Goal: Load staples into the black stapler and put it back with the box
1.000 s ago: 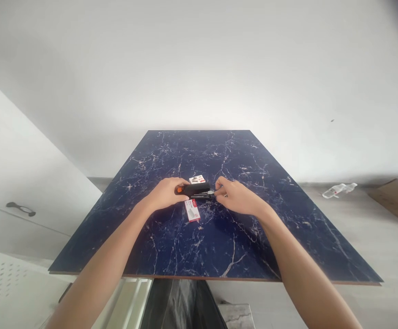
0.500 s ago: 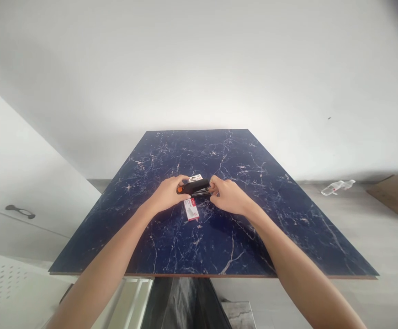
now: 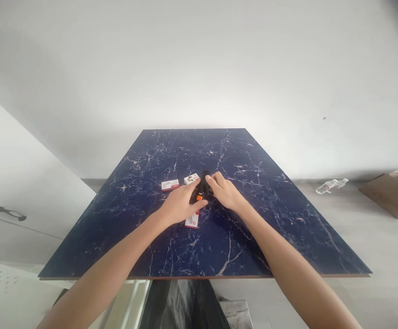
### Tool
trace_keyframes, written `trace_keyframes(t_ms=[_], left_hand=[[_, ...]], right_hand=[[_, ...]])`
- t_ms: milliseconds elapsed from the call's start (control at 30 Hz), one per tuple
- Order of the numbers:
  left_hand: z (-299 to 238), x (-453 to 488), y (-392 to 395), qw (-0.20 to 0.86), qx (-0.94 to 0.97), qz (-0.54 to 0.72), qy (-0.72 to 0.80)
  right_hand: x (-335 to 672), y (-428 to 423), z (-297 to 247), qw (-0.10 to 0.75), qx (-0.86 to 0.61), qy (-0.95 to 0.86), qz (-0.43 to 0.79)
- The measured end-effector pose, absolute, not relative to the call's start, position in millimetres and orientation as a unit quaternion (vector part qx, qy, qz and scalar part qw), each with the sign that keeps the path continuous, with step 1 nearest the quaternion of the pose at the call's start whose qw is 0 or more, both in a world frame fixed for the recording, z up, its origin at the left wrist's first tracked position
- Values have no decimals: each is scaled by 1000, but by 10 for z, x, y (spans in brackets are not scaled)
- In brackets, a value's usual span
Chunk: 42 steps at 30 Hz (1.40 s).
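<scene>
A black stapler (image 3: pixel 204 185) with an orange end stands lengthwise between my hands, its orange end towards me. My left hand (image 3: pixel 182 201) reaches round the orange end, thumb on the near side and fingers along the left. My right hand (image 3: pixel 223 189) grips the stapler from the right, thumb on top near its far end; the other fingers are partly hidden. Just left of the stapler lies a small white box with a black picture (image 3: pixel 190 178). A red-and-white staple box (image 3: pixel 170 185) rests farther left. Another red-and-white box (image 3: pixel 192 221) lies below my left hand, partly covered.
The dark blue marbled table (image 3: pixel 270 237) stands against a white wall. On the floor to the right are a clear plastic bottle (image 3: pixel 331 185) and a cardboard box (image 3: pixel 387 194). A white cabinet with a dark handle (image 3: pixel 10 213) is on the left.
The stapler has turned from lying crosswise to pointing away from me, its orange end now near. Both hands have turned with it, and the left red-and-white box has come into sight.
</scene>
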State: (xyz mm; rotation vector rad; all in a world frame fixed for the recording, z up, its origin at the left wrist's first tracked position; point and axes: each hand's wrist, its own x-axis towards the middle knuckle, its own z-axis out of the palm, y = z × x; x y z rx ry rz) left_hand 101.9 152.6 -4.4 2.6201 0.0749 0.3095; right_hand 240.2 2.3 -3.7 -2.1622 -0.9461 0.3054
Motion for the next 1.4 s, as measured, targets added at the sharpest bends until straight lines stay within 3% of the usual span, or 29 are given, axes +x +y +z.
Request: trace_keyframes(t_ms=[167,367,600,800,933,1133,1233,1400], left_hand=[[106,793,1689,273,960,-14,-55],[205,749,1811,280,954,-102,-27],[268,743,2059,286,953,-94,-30],[112,874,1915,263,964,30,17],[18,922,1779,242,969,39,-8],[162,844,2185,191,974,111,51],[188,786,2436,175,978,49,105],[153,736,2497,241,965,-61,84]], right_hand=[[2348,76,-122,403,-832,-365,109],[2344,166,-209,472,-813,-319,121],[2386,206,-236,524,-786,-306,121],[2410,196,-233,532,-762,-339,150],[2422,158,-216,528,-746,-363,182],[2434,124,-218,522,-738,-373,210],[2456,111,-223,524,-732,-374,224],[2487,71,-196,523,-727,-369,247]])
